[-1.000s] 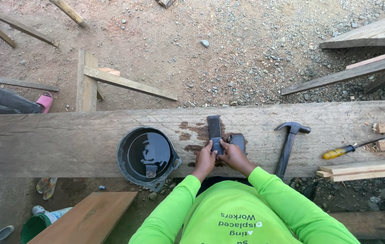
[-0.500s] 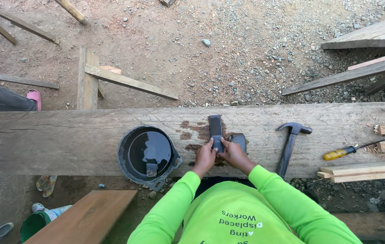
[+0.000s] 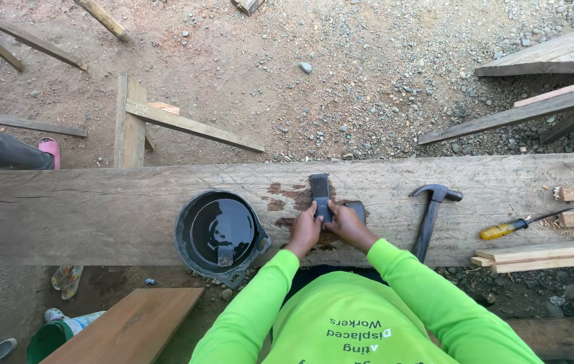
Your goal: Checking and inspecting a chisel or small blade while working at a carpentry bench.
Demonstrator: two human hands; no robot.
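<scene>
- work in hand: rubbing a flat dark stone [image 3: 319, 195] on a wide wooden beam [image 3: 98, 216]; looks like mid-job, judging by wet stains on the wood around the stone at 9 and 6 o'clock
- done so far, as a guess: stone is wetted and set on the beam, water is ready in the tub; what's left can't be told, no finished edge or result is visible
- stone sits at beam centre, long side pointing to 12 o'clock, far end free, near end under the fingers
- left hand [image 3: 305, 230]: fingers curled and pressed down on the near end of the stone from 7 o'clock, not spread
- right hand [image 3: 347, 226]: fingers bent, pressing on the same near end from 5 o'clock; whether a blade is pinched beneath them can't be told
- a second dark block [image 3: 356, 209] touches the right hand at 3 o'clock of the stone
- black tub [image 3: 219, 236] with dark water at 9 o'clock of the hands, small dark piece lying in it
- hammer [image 3: 431, 212] at 3 o'clock, untouched, head toward 12
- yellow-handled screwdriver [image 3: 513, 226] further out at 3 o'clock, near wood scraps
- another person's leg and pink sandal [image 3: 49, 149] at far 9 o'clock
</scene>
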